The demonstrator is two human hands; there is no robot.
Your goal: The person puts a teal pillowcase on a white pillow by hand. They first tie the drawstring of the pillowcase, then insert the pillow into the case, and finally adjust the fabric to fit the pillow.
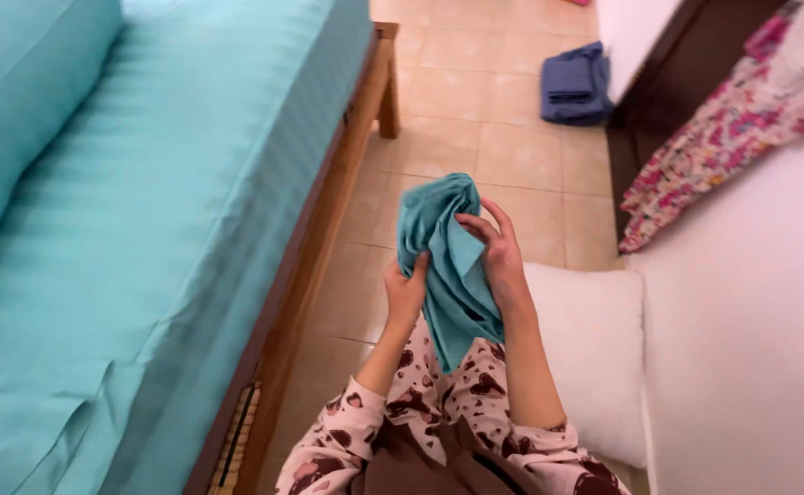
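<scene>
A bunched teal cloth [443, 247], looking like a pillowcase, hangs in front of me over the tiled floor. My left hand [406, 291] grips its lower left side. My right hand [496, 254] pinches its upper right fold, fingers curled into the fabric. Both hands hold the cloth between them, beside the bed. My sleeves are pink with dark heart prints.
A bed with a teal striped sheet [145, 238] and a teal pillow [17, 82] fills the left, on a wooden frame [329, 211]. A bare white pillow [594, 357] lies at my right. Folded blue cloth [574, 84] sits on the floor ahead. A floral garment [741, 101] hangs at the right.
</scene>
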